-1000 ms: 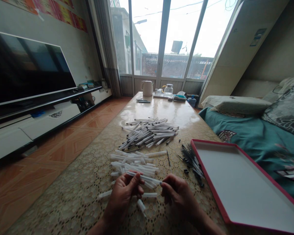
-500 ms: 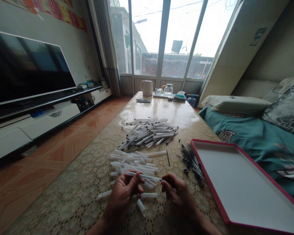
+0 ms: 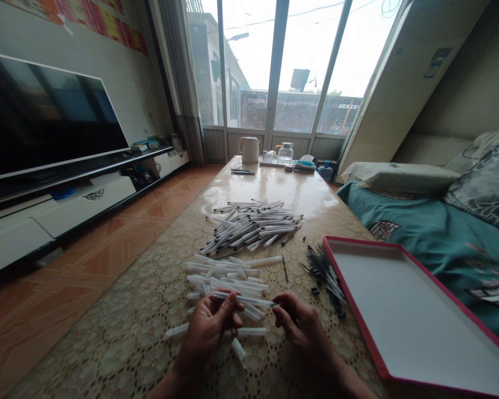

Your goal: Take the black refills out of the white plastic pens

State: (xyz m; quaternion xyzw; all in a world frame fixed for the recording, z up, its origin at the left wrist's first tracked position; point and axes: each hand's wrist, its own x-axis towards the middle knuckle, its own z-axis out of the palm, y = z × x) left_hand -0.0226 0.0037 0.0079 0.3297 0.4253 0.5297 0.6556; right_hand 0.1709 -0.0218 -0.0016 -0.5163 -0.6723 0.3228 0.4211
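Note:
My left hand (image 3: 210, 327) pinches one end of a clear pen barrel (image 3: 249, 300), held level just above the table. My right hand (image 3: 297, 324) is closed at the barrel's other end, fingertips pinched on its tip; whether they hold a small part there is hidden. Just beyond my hands lies a loose heap of empty clear barrels (image 3: 228, 275). Farther back is a pile of assembled pens (image 3: 253, 224). A bundle of thin black refills (image 3: 324, 271) lies to the right of my right hand.
A shallow red-rimmed box lid (image 3: 360, 318) lies at the right on the lace-covered table (image 3: 128, 338). A white kettle (image 3: 249, 149) and glass jug (image 3: 286, 152) stand at the far end. A bed with teal cover (image 3: 441, 233) is on the right, a TV (image 3: 45, 122) on the left.
Both hands have lifted slightly and drawn a little closer around the barrel. Nothing else on the table has moved.

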